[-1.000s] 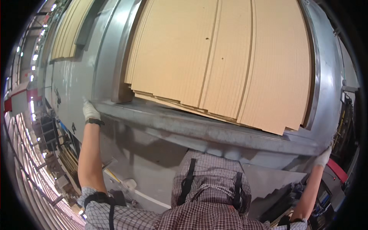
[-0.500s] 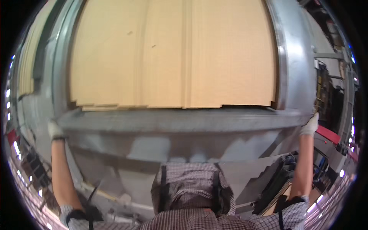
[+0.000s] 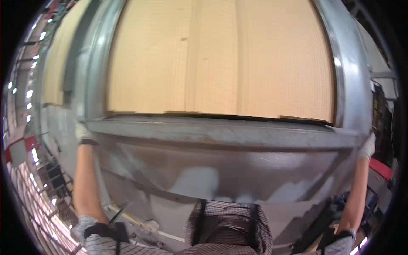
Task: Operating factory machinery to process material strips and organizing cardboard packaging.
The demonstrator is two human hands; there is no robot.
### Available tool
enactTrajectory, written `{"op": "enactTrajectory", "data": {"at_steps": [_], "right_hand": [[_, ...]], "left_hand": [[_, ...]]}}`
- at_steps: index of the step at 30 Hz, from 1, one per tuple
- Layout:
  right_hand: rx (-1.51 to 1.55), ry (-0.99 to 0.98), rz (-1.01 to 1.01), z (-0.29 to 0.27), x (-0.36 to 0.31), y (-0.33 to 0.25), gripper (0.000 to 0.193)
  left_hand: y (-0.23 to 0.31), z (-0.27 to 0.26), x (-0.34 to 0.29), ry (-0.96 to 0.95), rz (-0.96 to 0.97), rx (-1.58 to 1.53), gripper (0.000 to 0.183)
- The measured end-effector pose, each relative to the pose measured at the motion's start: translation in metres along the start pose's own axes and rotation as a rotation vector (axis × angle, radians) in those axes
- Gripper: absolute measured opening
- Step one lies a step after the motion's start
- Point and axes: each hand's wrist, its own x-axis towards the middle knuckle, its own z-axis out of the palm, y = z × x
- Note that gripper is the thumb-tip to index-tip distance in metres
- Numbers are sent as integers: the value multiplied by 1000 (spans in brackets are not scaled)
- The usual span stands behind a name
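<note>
Both arms are stretched wide to the near corners of a large grey metal frame [image 3: 238, 132]. My left hand [image 3: 84, 132], in a white glove with a dark wristband, grips the frame's left corner. At the right corner, my right hand [image 3: 367, 147], also white-gloved, holds the frame's end. The fingers of both hands are partly hidden and small in view. Inside the frame lie flat tan cardboard sheets [image 3: 276, 72] with lengthwise crease lines. Their near edges are slightly uneven, just beyond the front bar.
More cardboard [image 3: 61, 63] lies beyond the frame's left side. A red part [image 3: 381, 168] juts out beside my right hand. Dark items [image 3: 323, 221] sit at the lower right. A yellow-and-white floor line [image 3: 170, 236] and a round pale object [image 3: 151, 225] show at the lower left.
The frame, cardboard and both hands have shifted rightward in the picture as the view moved. More of the metal below the front bar shows. Both hands stay at the same corners.
</note>
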Motion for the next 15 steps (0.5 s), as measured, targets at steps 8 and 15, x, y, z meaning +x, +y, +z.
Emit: {"op": "enactTrajectory", "data": {"at_steps": [8,15], "right_hand": [[55,-26,-22,-17,69,-13,52],[-39,-109,-151,-57,111,-51,48]], "left_hand": [[60,102,-86,153,-265,-317,66],[66,146,-87,119,-317,-250,67]]}}
